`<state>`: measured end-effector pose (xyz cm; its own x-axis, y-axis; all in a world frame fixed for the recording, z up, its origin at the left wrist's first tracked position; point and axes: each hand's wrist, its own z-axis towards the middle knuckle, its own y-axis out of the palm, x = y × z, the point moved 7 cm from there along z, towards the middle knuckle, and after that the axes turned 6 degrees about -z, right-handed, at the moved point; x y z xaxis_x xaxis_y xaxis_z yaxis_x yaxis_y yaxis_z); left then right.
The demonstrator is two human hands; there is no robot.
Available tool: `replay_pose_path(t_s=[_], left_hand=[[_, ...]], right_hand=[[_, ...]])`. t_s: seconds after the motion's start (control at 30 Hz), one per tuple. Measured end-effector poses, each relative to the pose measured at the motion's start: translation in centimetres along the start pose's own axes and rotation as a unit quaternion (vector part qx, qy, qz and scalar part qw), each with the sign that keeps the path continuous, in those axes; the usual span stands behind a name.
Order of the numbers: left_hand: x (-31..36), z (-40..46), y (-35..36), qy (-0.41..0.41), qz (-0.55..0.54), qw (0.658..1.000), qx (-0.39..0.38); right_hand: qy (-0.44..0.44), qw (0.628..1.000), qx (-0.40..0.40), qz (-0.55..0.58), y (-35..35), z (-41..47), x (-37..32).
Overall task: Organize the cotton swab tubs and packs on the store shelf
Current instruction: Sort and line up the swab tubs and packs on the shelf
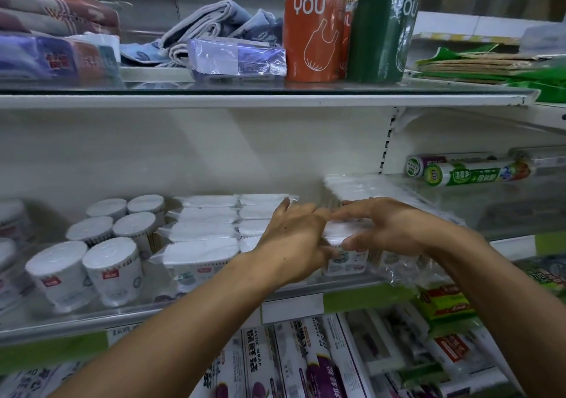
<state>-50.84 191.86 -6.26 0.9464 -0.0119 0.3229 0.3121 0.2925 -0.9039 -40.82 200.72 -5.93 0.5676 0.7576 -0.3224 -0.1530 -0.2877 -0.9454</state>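
Middle store shelf [196,307], front-right portion. Left hand [294,232] and right hand [389,226] closed from opposite sides on one cotton swab pack [340,234], fingers curled over its top and thumbs under its near face; grip from both ends, probably to keep the soft film wrapping square while seating it in line. Pack lying atop another pack of the same kind, near the shelf's front edge, just right of the flat rows of swab packs [208,232] filling the shelf's centre from back wall to front lip. Round cotton swab tubs [113,269] standing upright in two files toward the left end, lids on, white swab tips showing through the clear tops; contents otherwise hidden by labels. Looser clear-wrapped packs [361,188] heaped behind the hands toward the right end, apparently not yet aligned. Cling-film rolls [468,174] on the neighbouring shelf to the right; orange and green bag rolls [312,36] on the shelf above.
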Motion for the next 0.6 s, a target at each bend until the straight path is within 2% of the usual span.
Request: replay_pose_path(t_s=[0.13, 0.23, 0.3, 0.4, 0.5, 0.6], left_hand=[[-0.7, -1.1, -1.2, 0.029, -0.031, 0.999, 0.033], [-1.6, -2.5, -3.2, 0.028, -0.037, 0.997, 0.058], [-3.2, -3.3, -5.2, 0.004, -0.045, 0.996, 0.08], [-7.1, -3.5, -8.4, -0.077, -0.069, 0.989, 0.103], [-10.6, -4.0, -10.2, -0.113, -0.059, 0.986, 0.107], [-13.0, -5.1, -9.5, -0.136, -0.038, 0.989, 0.047]], right_hand=[[-0.008, 1.0, 0.007, -0.003, 0.0, -0.4, -0.1], [-0.023, 0.996, 0.086, 0.009, -0.9, -0.4, -1.2], [-0.036, 0.985, 0.163, 0.051, -1.7, -0.2, -2.6], [-0.042, 0.969, 0.219, 0.103, -1.5, 0.5, -5.4], [-0.033, 0.967, 0.22, 0.12, -0.5, 1.7, -8.3], [0.011, 0.985, 0.154, 0.071, 1.0, 3.6, -10.5]])
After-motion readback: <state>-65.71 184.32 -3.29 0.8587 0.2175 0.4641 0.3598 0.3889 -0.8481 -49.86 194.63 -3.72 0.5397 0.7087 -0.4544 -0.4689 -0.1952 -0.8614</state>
